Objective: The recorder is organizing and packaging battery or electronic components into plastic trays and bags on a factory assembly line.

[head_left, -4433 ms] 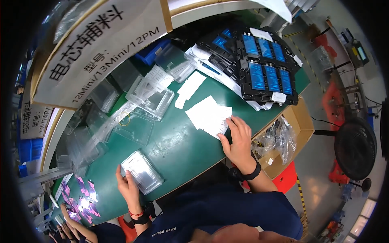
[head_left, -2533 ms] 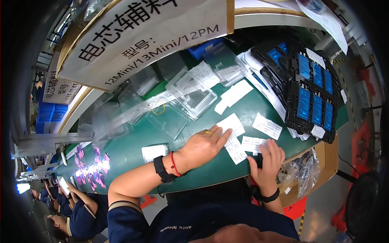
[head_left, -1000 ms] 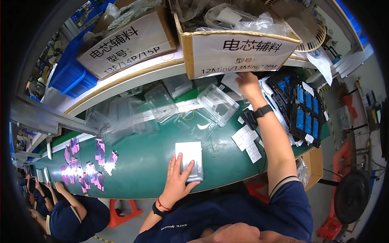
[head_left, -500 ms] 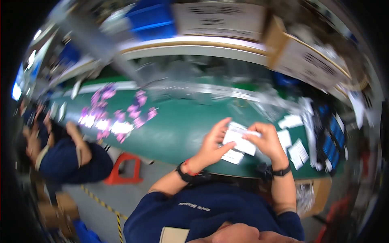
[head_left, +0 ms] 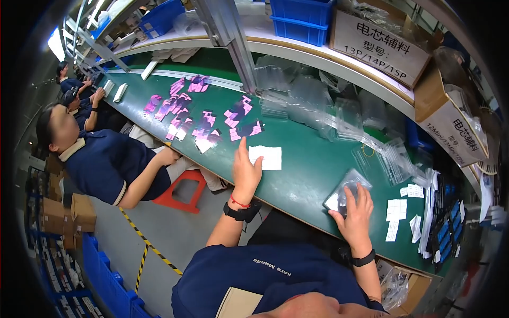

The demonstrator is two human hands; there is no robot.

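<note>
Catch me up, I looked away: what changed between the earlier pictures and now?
The left hand has carried the white sheet left, near the pink pieces; the right hand let it go and moved onto the clear box. The pink pieces and black trays stayed put.

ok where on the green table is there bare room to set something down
The widest bare patch of table lies between the white sheet and the case under the right hand. A narrower strip parts case from labels. Crowded: pink pieces left, clear boxes along the back, black trays at the right end.
</note>
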